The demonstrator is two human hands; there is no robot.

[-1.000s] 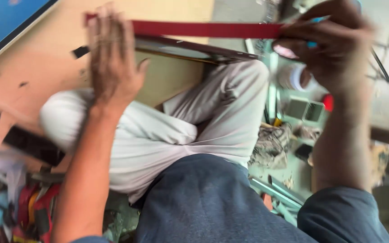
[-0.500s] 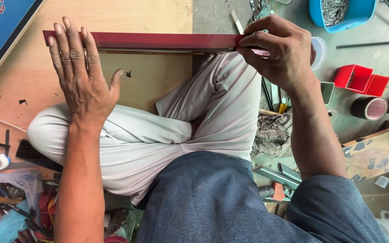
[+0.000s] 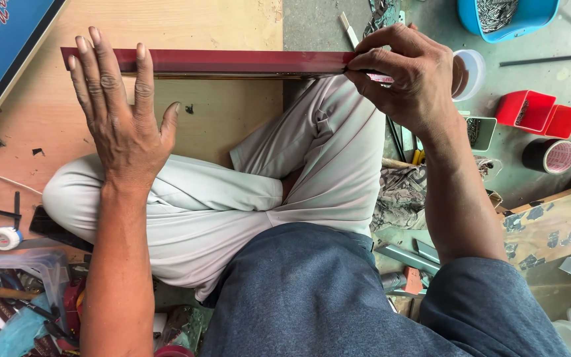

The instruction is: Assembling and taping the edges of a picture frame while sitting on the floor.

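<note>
The left hand (image 3: 123, 119) is lying flat with fingers spread, pressing on a long dark red strip (image 3: 232, 61) that is resting across a wooden board (image 3: 219, 23) above the person's crossed legs. The right hand (image 3: 411, 76) is closing its grip around the strip's right end.

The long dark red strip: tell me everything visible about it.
The dark red strip is a long, narrow, glossy bar, like painted moulding, with a thin darker edge beneath. It lies level across the top, above a wooden board. The left hand presses flat on its left end; the right hand pinches its right end.
</note>
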